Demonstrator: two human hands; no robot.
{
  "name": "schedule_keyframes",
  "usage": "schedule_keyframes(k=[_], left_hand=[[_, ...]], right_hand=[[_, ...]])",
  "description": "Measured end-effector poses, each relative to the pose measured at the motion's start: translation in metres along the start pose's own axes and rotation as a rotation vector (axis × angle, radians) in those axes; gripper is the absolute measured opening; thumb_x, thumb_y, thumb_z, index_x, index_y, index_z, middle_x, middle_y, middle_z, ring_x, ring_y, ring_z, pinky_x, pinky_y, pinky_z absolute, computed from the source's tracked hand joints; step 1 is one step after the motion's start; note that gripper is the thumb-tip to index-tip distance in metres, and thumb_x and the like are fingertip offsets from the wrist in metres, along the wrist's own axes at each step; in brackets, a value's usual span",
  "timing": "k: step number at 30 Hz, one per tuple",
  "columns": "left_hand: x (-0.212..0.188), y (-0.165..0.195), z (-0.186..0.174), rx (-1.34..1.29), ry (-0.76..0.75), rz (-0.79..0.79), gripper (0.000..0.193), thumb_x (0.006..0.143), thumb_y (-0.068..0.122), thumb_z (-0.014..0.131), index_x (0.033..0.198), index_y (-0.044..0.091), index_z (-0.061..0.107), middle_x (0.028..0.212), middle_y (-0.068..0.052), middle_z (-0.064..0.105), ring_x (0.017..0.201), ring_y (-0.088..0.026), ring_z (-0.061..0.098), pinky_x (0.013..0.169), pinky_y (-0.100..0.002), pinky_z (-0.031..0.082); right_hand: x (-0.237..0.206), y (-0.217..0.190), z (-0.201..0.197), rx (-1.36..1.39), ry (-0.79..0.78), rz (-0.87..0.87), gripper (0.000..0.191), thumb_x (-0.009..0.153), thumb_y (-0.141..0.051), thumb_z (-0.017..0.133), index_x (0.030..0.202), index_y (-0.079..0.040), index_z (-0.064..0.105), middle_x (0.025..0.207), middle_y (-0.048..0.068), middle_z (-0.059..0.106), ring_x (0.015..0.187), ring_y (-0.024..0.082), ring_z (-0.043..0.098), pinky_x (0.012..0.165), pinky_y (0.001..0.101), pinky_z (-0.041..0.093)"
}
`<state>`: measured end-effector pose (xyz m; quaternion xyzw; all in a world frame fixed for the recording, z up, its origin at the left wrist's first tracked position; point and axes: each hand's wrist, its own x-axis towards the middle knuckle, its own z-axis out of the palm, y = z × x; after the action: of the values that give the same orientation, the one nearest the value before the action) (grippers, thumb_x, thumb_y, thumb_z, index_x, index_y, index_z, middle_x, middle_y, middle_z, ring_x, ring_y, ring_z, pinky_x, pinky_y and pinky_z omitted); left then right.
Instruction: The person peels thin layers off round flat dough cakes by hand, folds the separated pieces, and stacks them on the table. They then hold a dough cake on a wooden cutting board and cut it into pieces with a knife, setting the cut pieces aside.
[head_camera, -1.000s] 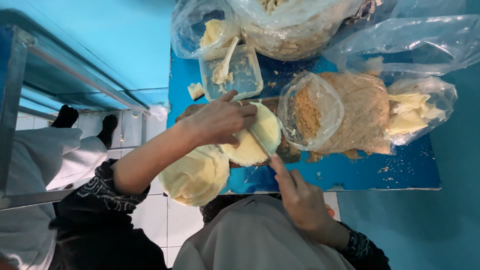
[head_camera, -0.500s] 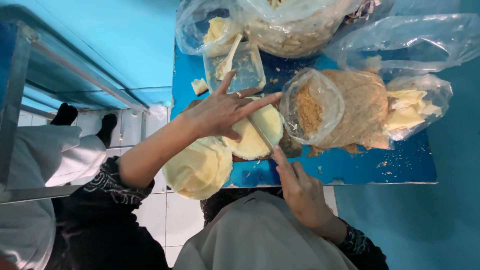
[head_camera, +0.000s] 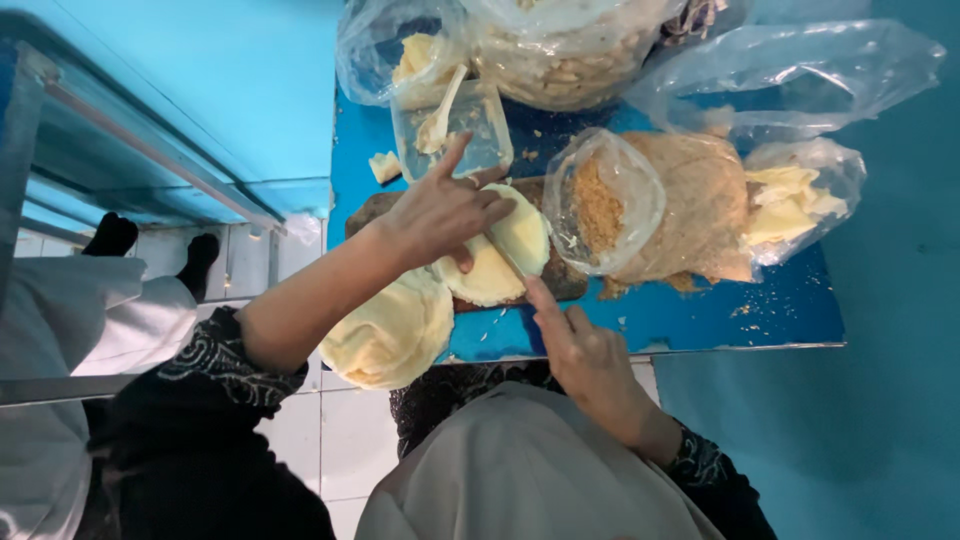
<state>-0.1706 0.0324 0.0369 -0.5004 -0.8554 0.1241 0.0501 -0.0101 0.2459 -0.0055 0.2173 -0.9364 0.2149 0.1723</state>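
Note:
A pale yellow round dough sheet (head_camera: 497, 262) lies on a dark wooden board (head_camera: 566, 281) on the blue table (head_camera: 700, 312). My left hand (head_camera: 445, 210) rests flat on this sheet, fingers spread and thumb pressed on the dough. My right hand (head_camera: 590, 355) comes in from the table's near edge, and its straight index finger touches the sheet's near rim. A stack of the same pale sheets (head_camera: 390, 335) hangs over the table edge just left of the board.
A clear plastic tub (head_camera: 478, 137) with a pale spoon (head_camera: 440, 112) stands behind the board. Beside it are a bag of brown crumbs (head_camera: 610, 200), a bag of yellow pieces (head_camera: 790, 200) and a large filled bag (head_camera: 570, 50). A tiled floor lies below left.
My left hand has spread its fingers and shifted slightly over the dough sheet. My right index finger has slid forward to the sheet's near rim.

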Motion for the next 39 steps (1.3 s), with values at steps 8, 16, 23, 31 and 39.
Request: schedule_keyframes(k=[8, 16, 23, 31, 39], left_hand=[[0.012, 0.001, -0.001, 0.096, -0.051, 0.038, 0.062, 0.054, 0.049, 0.087, 0.107, 0.019, 0.074, 0.112, 0.003, 0.072, 0.143, -0.022, 0.047, 0.121, -0.067, 0.003], [0.018, 0.002, 0.002, 0.055, -0.014, 0.028, 0.059, 0.05, 0.048, 0.086, 0.102, 0.021, 0.077, 0.108, 0.005, 0.071, 0.142, -0.023, 0.047, 0.122, -0.066, 0.0], [0.016, 0.004, 0.008, 0.107, 0.028, 0.015, 0.061, 0.051, 0.048, 0.085, 0.107, 0.023, 0.077, 0.112, 0.006, 0.071, 0.145, -0.023, 0.044, 0.122, -0.065, 0.001], [0.017, 0.005, 0.015, 0.147, 0.106, -0.006, 0.035, 0.072, 0.041, 0.084, 0.102, 0.024, 0.078, 0.111, 0.006, 0.071, 0.14, -0.023, 0.052, 0.128, -0.068, 0.001], [0.016, 0.009, 0.009, 0.12, 0.042, -0.011, 0.058, 0.054, 0.048, 0.085, 0.105, 0.022, 0.077, 0.108, 0.006, 0.07, 0.139, -0.024, 0.051, 0.12, -0.067, -0.001]], right_hand=[[0.005, 0.003, 0.002, -0.042, 0.008, -0.02, 0.052, 0.1, -0.015, 0.065, 0.15, -0.011, 0.051, 0.074, 0.015, 0.063, 0.053, 0.033, 0.062, 0.045, 0.0426, 0.048], [0.006, 0.008, 0.001, -0.061, 0.007, -0.039, 0.051, 0.101, -0.017, 0.063, 0.15, -0.011, 0.051, 0.073, 0.014, 0.062, 0.055, 0.034, 0.062, 0.047, 0.0444, 0.049], [0.009, 0.004, 0.003, -0.134, -0.01, -0.02, 0.05, 0.099, -0.017, 0.063, 0.148, -0.013, 0.054, 0.071, 0.013, 0.061, 0.051, 0.033, 0.061, 0.046, 0.044, 0.049], [-0.003, 0.008, -0.008, -0.088, -0.043, -0.016, 0.052, 0.099, -0.018, 0.063, 0.15, -0.013, 0.052, 0.07, 0.013, 0.06, 0.052, 0.034, 0.06, 0.046, 0.0446, 0.048], [-0.017, 0.008, -0.016, -0.081, -0.118, 0.033, 0.053, 0.1, -0.017, 0.063, 0.151, -0.016, 0.049, 0.069, 0.013, 0.059, 0.047, 0.032, 0.058, 0.044, 0.0437, 0.047]])
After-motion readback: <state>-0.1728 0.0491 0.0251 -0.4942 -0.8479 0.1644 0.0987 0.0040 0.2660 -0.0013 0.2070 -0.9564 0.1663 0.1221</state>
